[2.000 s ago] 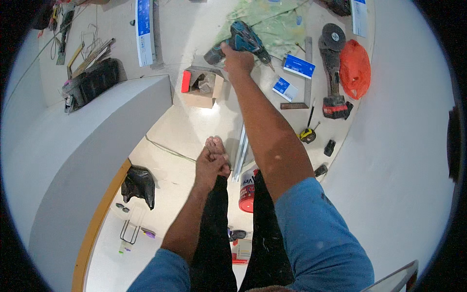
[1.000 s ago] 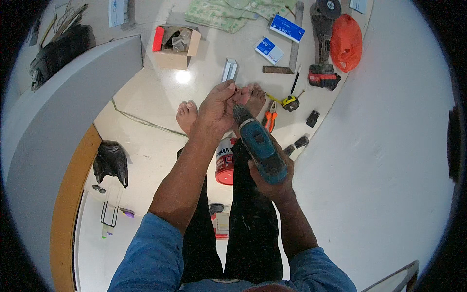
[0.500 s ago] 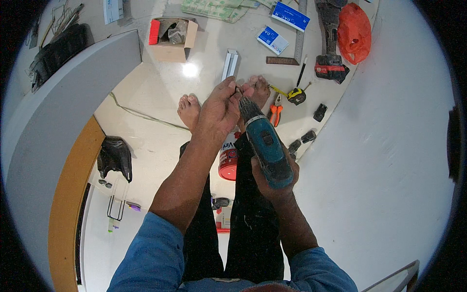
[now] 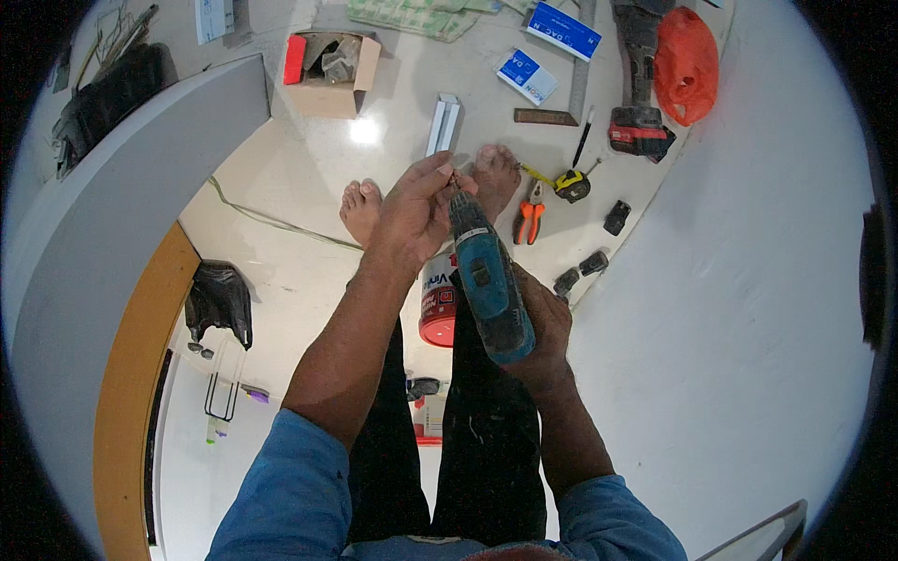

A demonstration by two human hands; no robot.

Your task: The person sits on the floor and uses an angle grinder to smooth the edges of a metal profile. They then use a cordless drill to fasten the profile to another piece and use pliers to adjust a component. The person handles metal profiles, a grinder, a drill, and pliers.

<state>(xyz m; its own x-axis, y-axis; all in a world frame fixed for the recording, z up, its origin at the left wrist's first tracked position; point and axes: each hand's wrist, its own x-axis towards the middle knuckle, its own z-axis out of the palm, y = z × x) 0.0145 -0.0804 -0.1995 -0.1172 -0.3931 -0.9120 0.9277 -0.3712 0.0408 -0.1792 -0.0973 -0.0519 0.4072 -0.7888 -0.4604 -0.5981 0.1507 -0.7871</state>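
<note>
My right hand [image 4: 547, 323] grips a teal and black cordless drill [image 4: 488, 285], its chuck pointing away from me. The drill's tip meets the fingers of my left hand [image 4: 416, 206], which are pinched together. What they hold there is too small and covered to make out. Just beyond these fingertips a pale metal channel [image 4: 443, 126] sticks out, its near end hidden by the hand; whether the fingers grip it I cannot tell. Pliers with orange handles [image 4: 529, 220] and a yellow and black tape measure [image 4: 572, 185] lie to the right of my feet.
A red and white paint bucket [image 4: 437, 304] stands between my legs. Farther off are an open carton [image 4: 323, 98], blue and white boxes [image 4: 564, 31], a metal square [image 4: 545, 117], a dark power tool [image 4: 639, 131] and an orange bag [image 4: 686, 70]. A curved grey partition [image 4: 140, 150] borders the left.
The drill has swung left and stands straighter in line with my left fingertips. My right hand has shifted left with it; my left hand has barely moved.
</note>
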